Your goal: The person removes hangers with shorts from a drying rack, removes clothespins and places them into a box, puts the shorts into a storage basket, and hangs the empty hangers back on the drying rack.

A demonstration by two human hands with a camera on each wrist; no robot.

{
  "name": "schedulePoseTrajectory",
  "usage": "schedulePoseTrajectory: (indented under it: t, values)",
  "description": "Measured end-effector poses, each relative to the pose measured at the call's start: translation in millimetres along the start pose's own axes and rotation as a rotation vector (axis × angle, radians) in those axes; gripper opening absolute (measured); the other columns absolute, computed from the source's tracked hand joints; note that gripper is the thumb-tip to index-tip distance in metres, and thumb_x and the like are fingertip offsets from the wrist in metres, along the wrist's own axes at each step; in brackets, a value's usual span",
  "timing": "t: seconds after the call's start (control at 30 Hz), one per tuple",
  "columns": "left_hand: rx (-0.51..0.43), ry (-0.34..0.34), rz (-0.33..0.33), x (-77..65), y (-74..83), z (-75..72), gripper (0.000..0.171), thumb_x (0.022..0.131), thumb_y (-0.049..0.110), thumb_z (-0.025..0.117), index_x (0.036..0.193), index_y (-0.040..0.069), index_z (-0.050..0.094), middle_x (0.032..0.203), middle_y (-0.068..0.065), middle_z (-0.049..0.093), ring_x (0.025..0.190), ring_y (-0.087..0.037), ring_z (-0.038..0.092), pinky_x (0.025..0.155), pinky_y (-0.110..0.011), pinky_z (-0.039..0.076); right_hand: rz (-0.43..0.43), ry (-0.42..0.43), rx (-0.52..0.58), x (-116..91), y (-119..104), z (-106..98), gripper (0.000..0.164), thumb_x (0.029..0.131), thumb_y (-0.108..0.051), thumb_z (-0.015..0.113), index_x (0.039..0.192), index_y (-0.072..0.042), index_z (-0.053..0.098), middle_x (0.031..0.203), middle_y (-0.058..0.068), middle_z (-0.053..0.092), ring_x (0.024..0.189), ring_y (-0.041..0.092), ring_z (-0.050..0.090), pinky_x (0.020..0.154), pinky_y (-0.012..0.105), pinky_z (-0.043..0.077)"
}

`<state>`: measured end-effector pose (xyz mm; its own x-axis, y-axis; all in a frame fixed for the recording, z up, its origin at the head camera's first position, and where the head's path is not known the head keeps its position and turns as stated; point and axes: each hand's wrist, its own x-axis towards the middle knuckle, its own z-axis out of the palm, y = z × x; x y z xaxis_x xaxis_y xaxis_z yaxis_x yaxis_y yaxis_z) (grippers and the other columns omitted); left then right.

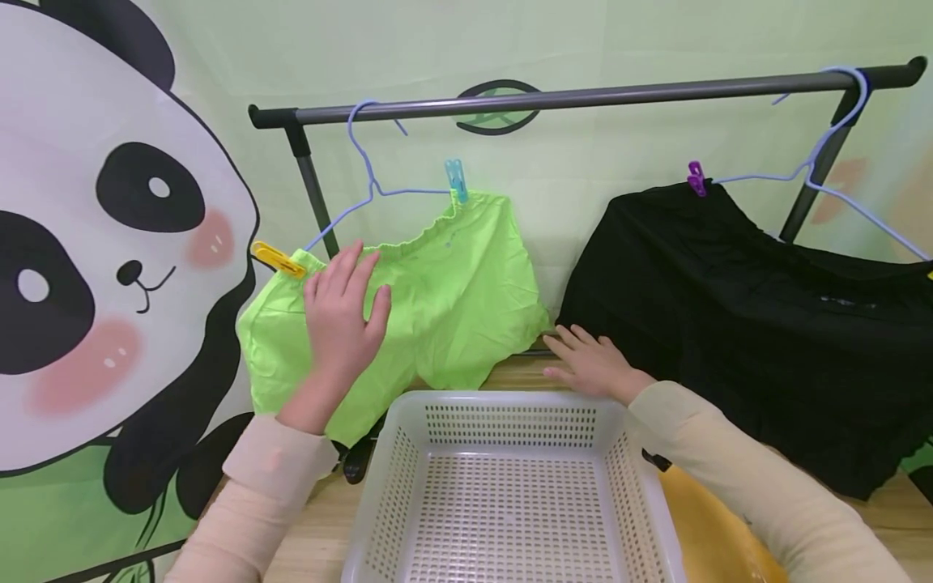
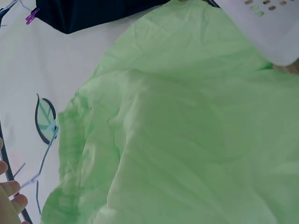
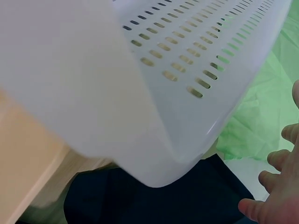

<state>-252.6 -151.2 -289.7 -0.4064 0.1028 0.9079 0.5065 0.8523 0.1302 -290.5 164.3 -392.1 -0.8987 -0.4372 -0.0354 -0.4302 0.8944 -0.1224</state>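
Observation:
Lime-green shorts (image 1: 459, 300) hang by their elastic waistband from a lilac hanger (image 1: 372, 182). A yellow clothespin (image 1: 279, 260) and a blue clothespin (image 1: 456, 180) pinch the waistband. My left hand (image 1: 341, 312), fingers spread and holding nothing, is in front of the shorts just below the waistband; its fingertips also show in the left wrist view. Palm down, my right hand (image 1: 592, 362) reaches over the far right corner of a pale plastic basket (image 1: 510, 398). Its fingers are extended between the green shorts and the black shorts (image 1: 729, 324), with nothing in them.
A dark metal rail (image 1: 598, 97) spans the back, carrying both hangers. A purple clothespin (image 1: 696, 178) fastens the black shorts to the right hanger (image 1: 809, 166). Something yellow (image 1: 707, 526) sits right of the basket on the wooden table (image 1: 317, 534). A panda-printed backdrop (image 1: 219, 162) stands behind.

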Motion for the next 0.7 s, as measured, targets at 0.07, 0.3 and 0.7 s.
schedulePoseTrajectory:
  t: [0.07,0.3,0.7]
  values:
    - [-0.001,0.007,-0.016,0.8,-2.4,-3.5,0.035,0.082,0.018,0.054,0.114,0.006,0.057,0.124,-0.014,0.052,0.116,-0.031,0.044,0.095,-0.049,0.027,-0.001,0.003,0.004,-0.9,0.4,0.0,0.061,0.09,-0.049,0.037,0.14,-0.015,0.025,0.147,0.013,0.017,0.134,0.034,0.014,0.099,0.059,0.019]
    - [0.039,0.004,-0.071,5.4,-10.6,-20.3,0.035,0.082,0.019,0.053,0.115,0.005,0.055,0.128,-0.014,0.048,0.119,-0.032,0.04,0.096,-0.05,0.025,0.007,0.004,-0.006,-1.1,4.0,2.5,0.062,0.09,-0.051,0.036,0.14,-0.015,0.026,0.146,0.013,0.018,0.134,0.034,0.015,0.099,0.059,0.021]
    - [0.096,0.021,-0.164,11.5,-18.3,-41.3,0.041,0.082,0.019,0.051,0.121,0.007,0.05,0.133,-0.012,0.043,0.124,-0.03,0.034,0.097,-0.053,0.021,0.006,0.004,0.011,-4.6,3.7,1.5,0.061,0.09,-0.048,0.038,0.139,-0.014,0.026,0.146,0.014,0.019,0.133,0.035,0.015,0.098,0.059,0.021]
